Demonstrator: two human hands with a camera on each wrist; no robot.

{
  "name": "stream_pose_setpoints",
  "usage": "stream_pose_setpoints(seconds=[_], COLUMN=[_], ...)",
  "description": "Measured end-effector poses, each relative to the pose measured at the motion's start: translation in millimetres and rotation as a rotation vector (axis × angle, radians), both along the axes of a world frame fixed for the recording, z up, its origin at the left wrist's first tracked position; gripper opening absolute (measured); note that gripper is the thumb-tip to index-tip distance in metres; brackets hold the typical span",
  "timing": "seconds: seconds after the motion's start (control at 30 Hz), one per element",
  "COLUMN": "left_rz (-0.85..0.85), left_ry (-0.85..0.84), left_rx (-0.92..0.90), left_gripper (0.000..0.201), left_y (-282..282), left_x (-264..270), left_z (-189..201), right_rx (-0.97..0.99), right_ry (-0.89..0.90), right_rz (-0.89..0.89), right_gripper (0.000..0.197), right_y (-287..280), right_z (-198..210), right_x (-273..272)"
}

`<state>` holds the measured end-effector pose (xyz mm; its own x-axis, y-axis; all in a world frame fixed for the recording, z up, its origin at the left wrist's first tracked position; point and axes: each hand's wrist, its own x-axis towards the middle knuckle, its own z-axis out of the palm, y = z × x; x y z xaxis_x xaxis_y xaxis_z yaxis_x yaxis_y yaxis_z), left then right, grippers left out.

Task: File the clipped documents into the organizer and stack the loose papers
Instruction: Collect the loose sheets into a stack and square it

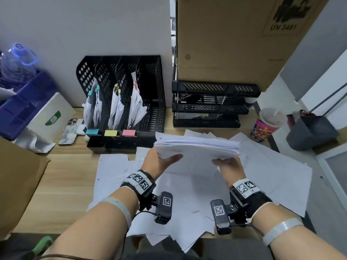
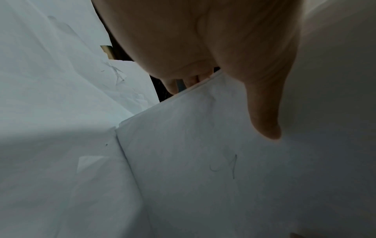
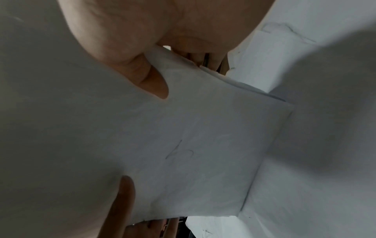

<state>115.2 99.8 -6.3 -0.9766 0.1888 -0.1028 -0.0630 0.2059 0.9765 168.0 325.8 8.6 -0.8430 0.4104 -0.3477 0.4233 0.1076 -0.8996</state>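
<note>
A thick stack of white loose papers (image 1: 197, 149) is held up above the desk, tilted toward me. My left hand (image 1: 161, 162) grips its near left corner, thumb on top (image 2: 264, 112), fingers underneath. My right hand (image 1: 228, 166) grips the near right corner, thumb (image 3: 146, 80) on the sheet. More loose sheets (image 1: 187, 199) lie scattered under both hands. The black organizer (image 1: 150, 94) stands at the back with clipped documents (image 1: 135, 107) in three slots, tagged by blue, yellow and pink clips.
Black stacked letter trays (image 1: 212, 104) sit right of the organizer below a cardboard box (image 1: 234, 40). A colourful cup (image 1: 268, 124) and a dark grey bin (image 1: 309, 132) stand at right. A phone (image 1: 70, 132), a white box and a blue crate (image 1: 24, 106) are at left.
</note>
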Motion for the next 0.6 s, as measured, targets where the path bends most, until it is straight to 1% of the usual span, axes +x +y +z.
stream_pose_setpoints(seconds=[0.07,0.1,0.17,0.23,0.3,0.37,0.47,0.53,0.6], left_rz=[0.007,0.023,0.050,0.079,0.114,0.149,0.172,0.216,0.286], left_ry=[-0.018,-0.035,-0.058,-0.070,-0.086,-0.126,-0.217,-0.300,-0.362], left_rx=[-0.017,-0.018,-0.025,0.005,0.044,0.048,0.037,-0.051,-0.142], left_gripper=[0.026,0.021,0.017,0.014,0.012,0.012,0.021,0.016,0.012], left_y=[-1.1,-1.6,-3.6,-7.9,-18.3,-38.1,-78.7,-110.0,-146.6], left_x=[-0.3,-2.0,-5.5,-9.1,-14.5,-17.8,-11.8,1.9,19.5], left_z=[-4.3,-8.2,-13.6,-15.3,-12.5,-10.2,-7.6,-9.0,-13.4], right_rx=[0.000,0.021,0.069,0.102,0.118,0.136,0.141,0.098,0.051], right_ry=[-0.084,-0.095,-0.051,0.005,0.001,-0.017,0.018,0.040,-0.033], right_rz=[0.012,0.025,0.069,0.144,0.243,0.337,0.407,0.457,0.566], right_gripper=[0.005,0.007,0.003,0.008,0.018,0.016,0.017,0.021,0.025], right_y=[-0.8,-0.4,-0.4,0.0,-2.2,-12.2,-42.5,-73.2,-109.3], right_z=[-3.8,-6.0,-8.1,-10.3,-14.2,-18.5,-19.2,-15.9,-21.3], right_x=[-1.6,-2.2,-4.2,-5.4,-9.0,-14.8,-24.5,-27.9,-28.4])
